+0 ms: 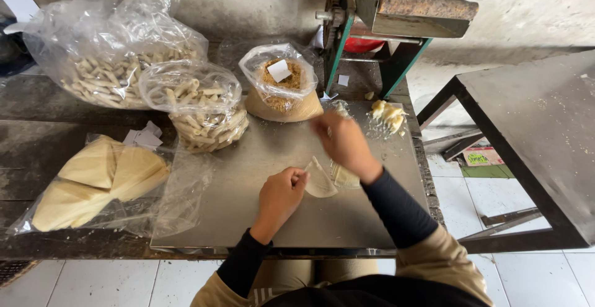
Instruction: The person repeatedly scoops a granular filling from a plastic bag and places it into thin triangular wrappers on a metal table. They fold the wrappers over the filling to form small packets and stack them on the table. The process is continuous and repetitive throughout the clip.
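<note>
At table centre, thin pale triangular dough wrapper (320, 182) lies flat on steel sheet (347, 220). Left hand (282, 196) pinches its 9 o'clock edge; right hand (344, 142) at 12, grip state unclear. Prob. light, soft, tears easily; take by edges.

Small food workshop: bagged rolled snacks (204, 111), steel worktable (347, 220), hand-cranked machine (396, 15)

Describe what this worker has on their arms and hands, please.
Both hands, the left hand and the right hand, are bare: no gloves, and no rings or watch that I can make out. Each forearm is covered to the wrist by a snug dark, near-black sleeve. Over the upper arms lies a looser tan outer layer, shorter than the dark sleeves.
</note>
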